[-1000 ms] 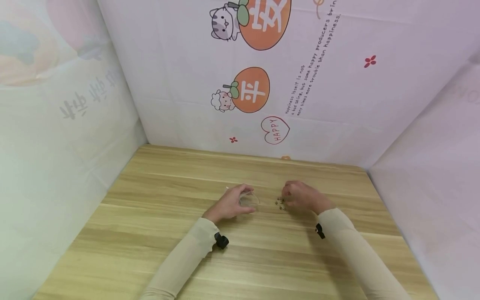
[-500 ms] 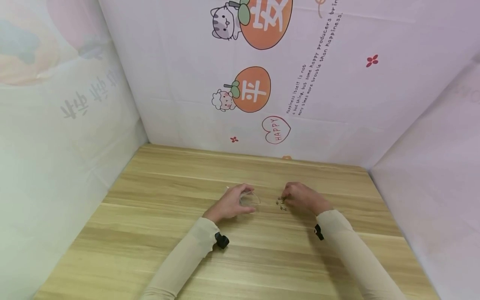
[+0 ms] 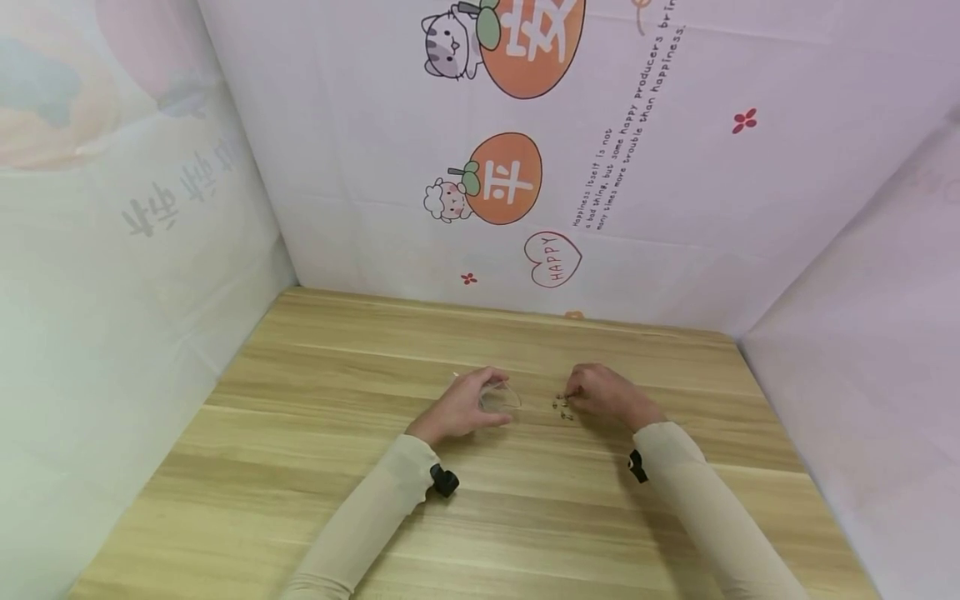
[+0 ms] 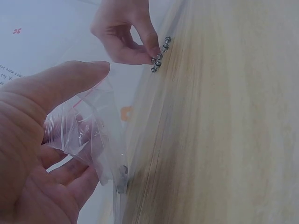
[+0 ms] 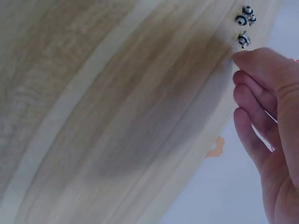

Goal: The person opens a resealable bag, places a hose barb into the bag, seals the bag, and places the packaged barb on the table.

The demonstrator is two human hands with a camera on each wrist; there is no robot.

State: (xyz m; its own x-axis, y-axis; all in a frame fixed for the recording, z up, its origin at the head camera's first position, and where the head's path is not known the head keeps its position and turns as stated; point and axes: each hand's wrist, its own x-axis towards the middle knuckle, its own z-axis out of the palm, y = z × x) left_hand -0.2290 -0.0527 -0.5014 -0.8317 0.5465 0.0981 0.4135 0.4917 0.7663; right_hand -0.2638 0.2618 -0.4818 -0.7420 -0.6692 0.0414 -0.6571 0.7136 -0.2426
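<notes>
A clear zip bag (image 4: 108, 123) with a pink line along its top is held in my left hand (image 3: 459, 407), between thumb and curved fingers. Low in the bag, a small metal piece (image 4: 123, 171) shows through the plastic. To the right, several small shiny metal pieces with dark rings (image 5: 241, 20) form a loose cluster on the table. My right hand (image 3: 606, 393) is at the cluster's right side, fingers curled and thumb tip (image 5: 239, 56) close beside one piece (image 5: 243, 40). I cannot tell whether its fingertips pinch a piece.
The wooden table (image 3: 480, 517) spreads around both hands. White printed cloth walls (image 3: 360, 208) stand at its back and both sides. A small white pointed thing (image 3: 454, 375) shows behind the left hand. Black wrist cameras (image 3: 444, 481) sit on both sleeves.
My right hand has shifted very slightly while staying at the metal pieces, which lie a little differently. The left hand keeps its hold on the bag in the same place.
</notes>
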